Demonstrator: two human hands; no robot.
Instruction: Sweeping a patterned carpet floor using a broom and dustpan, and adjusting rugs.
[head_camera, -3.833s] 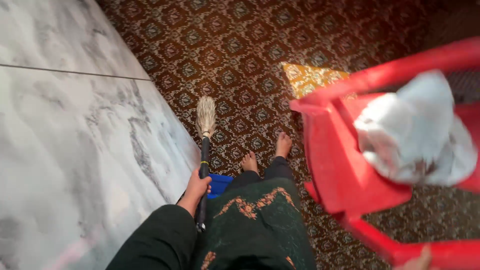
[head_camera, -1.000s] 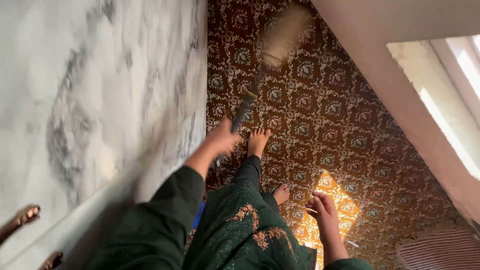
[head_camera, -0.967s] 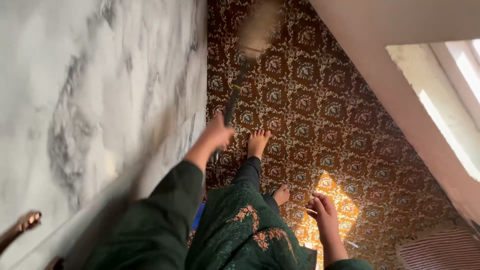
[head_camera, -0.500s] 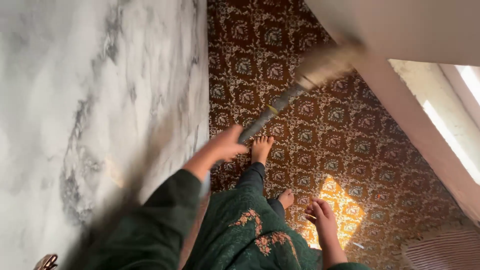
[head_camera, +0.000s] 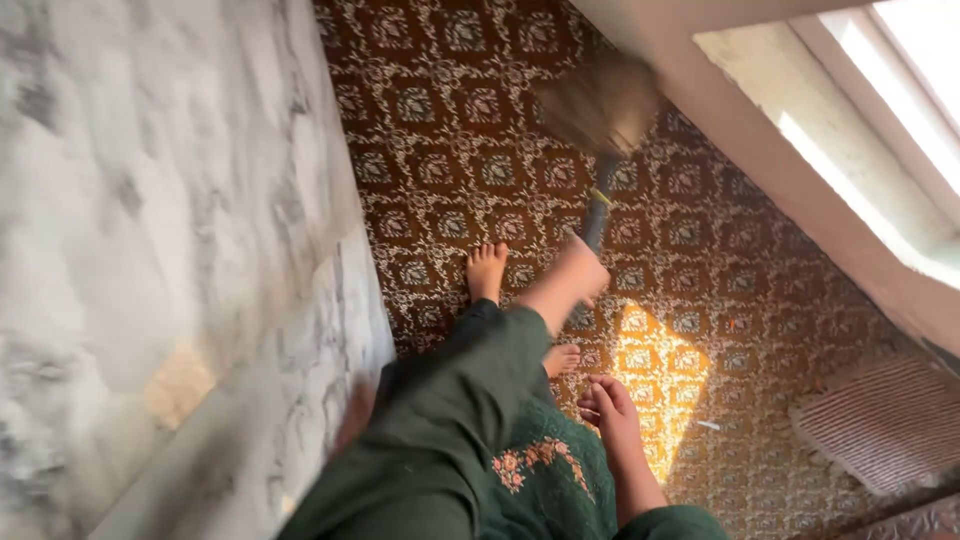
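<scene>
My left hand (head_camera: 580, 272) grips the dark handle of a broom (head_camera: 598, 205). Its straw head (head_camera: 598, 100) is blurred and lies on the brown patterned carpet (head_camera: 470, 130) near the base of the right wall. My green left sleeve (head_camera: 450, 400) reaches forward across my body. Lower down, my right hand (head_camera: 610, 412) hangs beside my green dress, fingers loosely curled and holding nothing. My two bare feet, one ahead (head_camera: 487, 270) and one behind (head_camera: 562, 358), stand on the carpet.
A grey-white marble wall (head_camera: 150, 230) runs along the left. On the right stand a pale wall (head_camera: 700, 90) and a bright window ledge (head_camera: 880, 150). A patch of sunlight (head_camera: 660, 370) falls on the carpet, and a striped mat (head_camera: 885, 420) lies at the lower right.
The chair seen earlier is out of view. The broom has swept side to side over the carpet; its head is now closer to me, and my left arm has swung right across my body.
</scene>
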